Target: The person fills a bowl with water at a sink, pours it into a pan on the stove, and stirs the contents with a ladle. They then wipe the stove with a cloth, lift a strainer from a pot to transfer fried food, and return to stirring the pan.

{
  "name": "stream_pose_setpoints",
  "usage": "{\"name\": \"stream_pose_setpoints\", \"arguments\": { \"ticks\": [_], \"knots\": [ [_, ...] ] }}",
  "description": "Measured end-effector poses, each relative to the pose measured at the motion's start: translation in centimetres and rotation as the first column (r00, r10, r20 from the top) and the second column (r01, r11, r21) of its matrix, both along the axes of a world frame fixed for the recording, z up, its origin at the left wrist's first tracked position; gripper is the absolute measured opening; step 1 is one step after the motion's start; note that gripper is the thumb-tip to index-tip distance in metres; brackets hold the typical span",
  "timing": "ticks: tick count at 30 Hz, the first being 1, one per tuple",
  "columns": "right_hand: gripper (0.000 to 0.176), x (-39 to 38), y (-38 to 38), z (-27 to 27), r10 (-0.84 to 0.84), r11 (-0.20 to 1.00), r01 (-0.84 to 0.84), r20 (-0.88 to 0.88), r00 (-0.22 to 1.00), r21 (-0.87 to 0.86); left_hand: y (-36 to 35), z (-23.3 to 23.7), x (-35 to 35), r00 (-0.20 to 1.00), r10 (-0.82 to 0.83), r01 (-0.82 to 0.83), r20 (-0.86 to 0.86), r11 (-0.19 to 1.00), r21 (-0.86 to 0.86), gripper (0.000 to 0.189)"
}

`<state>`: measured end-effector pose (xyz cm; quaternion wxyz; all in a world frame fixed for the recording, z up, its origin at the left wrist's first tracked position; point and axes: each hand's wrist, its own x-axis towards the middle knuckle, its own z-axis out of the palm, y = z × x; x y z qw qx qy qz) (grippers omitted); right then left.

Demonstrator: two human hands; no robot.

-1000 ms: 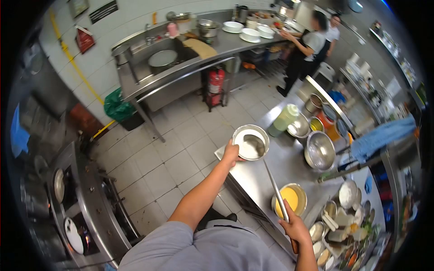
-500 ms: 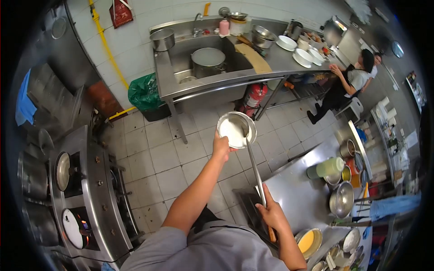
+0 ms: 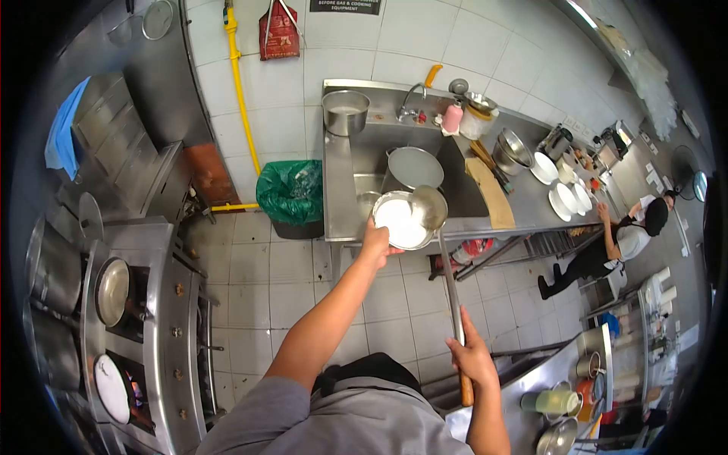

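Observation:
My left hand [image 3: 374, 245] grips the near rim of a steel bowl [image 3: 397, 220] with white contents, held out at arm's length in front of the sink counter [image 3: 334, 197]. My right hand [image 3: 472, 356] holds a long ladle [image 3: 450, 292] by its wooden handle. The ladle's cup [image 3: 429, 207] rests against the bowl's right rim. Both are in the air over the tiled floor.
A large pot [image 3: 413, 168] sits in the sink, a smaller pot [image 3: 345, 111] on the counter's left end. A green-lined bin [image 3: 290, 197] stands beside it. A stove with pans [image 3: 114, 292] is at left. A person [image 3: 618, 246] works at the counter's right end. A steel prep table [image 3: 553, 398] lies lower right.
My view has turned left from the prep table toward the sink. The bowl and ladle moved with it, and the ladle's cup has come out to the bowl's right rim.

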<state>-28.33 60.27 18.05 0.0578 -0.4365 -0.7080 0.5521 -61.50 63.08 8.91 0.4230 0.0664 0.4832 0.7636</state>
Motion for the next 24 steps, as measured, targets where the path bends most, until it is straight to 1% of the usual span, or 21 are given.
{"name": "stream_pose_setpoints", "arguments": {
  "ticks": [1,3,4,6,7,9,10,11,13,14,15,17,18,19,20,21,22,24],
  "knots": [
    [0.08,-2.0,1.4,-0.6,-0.008,0.999,0.009,-0.025,1.0,0.05,1.5,-0.1,-1.0,1.0,0.003,-0.003,-0.011,1.0,0.001,0.068],
    [0.08,-5.5,4.6,-2.2,0.001,0.999,0.001,-0.035,0.999,0.049,4.7,-0.4,-2.9,0.997,0.076,-0.076,0.0,0.997,-0.022,0.068],
    [0.081,-7.4,6.0,-2.6,0.039,0.999,-0.037,-0.035,0.999,0.038,6.4,-0.4,-4.0,0.997,0.077,-0.078,-0.017,0.997,-0.022,0.068],
    [0.086,-10.6,9.5,-3.8,0.117,0.993,-0.117,0.001,0.993,0.02,10.0,-0.8,-5.9,0.988,0.152,-0.152,0.032,0.988,-0.008,0.063],
    [0.086,-11.7,11.3,-4.3,0.119,0.993,-0.118,-0.012,0.993,0.022,11.9,-1.1,-6.9,0.988,0.154,-0.154,0.019,0.988,-0.006,0.063],
    [0.087,-14.1,15.3,-4.5,0.252,0.961,-0.266,0.15,0.956,0.081,16.1,-1.3,-9.1,0.973,0.225,-0.227,0.052,0.973,0.039,0.063],
    [0.086,-14.9,17.4,-4.4,0.295,0.939,-0.315,0.149,0.944,0.138,18.1,-1.5,-10.1,0.966,0.252,-0.254,0.058,0.967,0.024,0.064],
    [0.086,-15.6,19.7,-3.7,0.305,0.937,-0.323,0.144,0.942,0.135,20.1,-1.4,-11.6,0.964,0.262,-0.263,0.053,0.964,0.021,0.064],
    [0.084,-16.3,24.4,-2.7,0.373,0.902,-0.412,0.242,0.896,0.133,23.5,-1.9,-14.4,0.97,0.238,-0.24,0.057,0.97,0.027,0.064],
    [0.084,-16.4,27.1,-2.6,0.39,0.889,-0.432,0.246,0.887,0.15,25.3,-1.9,-16.1,0.973,0.224,-0.221,0.049,0.974,-0.051,0.064],
    [0.084,-16.2,30.1,-2.5,0.401,0.884,-0.444,0.249,0.882,0.15,26.7,-1.9,-17.6,0.97,0.236,-0.233,0.052,0.971,-0.05,0.064],
    [0.085,-16.1,35.9,-2.1,0.499,0.77,-0.551,0.235,0.834,0.321,29.5,-2.5,-20.4,0.993,0.1,-0.095,0.063,0.993,-0.076,0.068],
    [0.085,-16.7,38.2,-0.9,0.512,0.762,-0.564,0.238,0.826,0.319,31.0,-2.9,-21.3,0.989,0.125,-0.115,0.084,0.986,-0.118,0.069],
    [0.085,-17.4,40.3,0.9,0.484,0.846,-0.509,0.172,0.858,0.159,32.4,-3.2,-22.2,0.986,0.14,-0.129,0.088,0.984,-0.12,0.069],
    [0.085,-18.2,42.0,1.8,0.442,0.896,-0.444,0.118,0.889,-0.01,33.7,-3.5,-23.0,0.989,0.13,-0.121,0.065,0.985,-0.123,0.069],
    [0.085,-19.0,43.4,1.7,0.453,0.89,-0.455,0.123,0.883,-0.01,34.9,-3.1,-23.4,0.992,0.119,-0.113,0.045,0.986,-0.123,0.068],
    [0.085,-19.8,44.7,1.2,0.423,0.905,-0.419,0.052,0.905,-0.074,35.9,-3.0,-23.4,0.982,0.179,-0.174,0.054,0.981,-0.08,0.066],
    [0.084,-21.9,45.7,0.6,0.331,0.925,-0.335,-0.053,0.942,-0.178,37.5,-3.1,-23.9,0.973,0.224,-0.221,0.054,0.973,-0.068,0.068]
  ]
}}
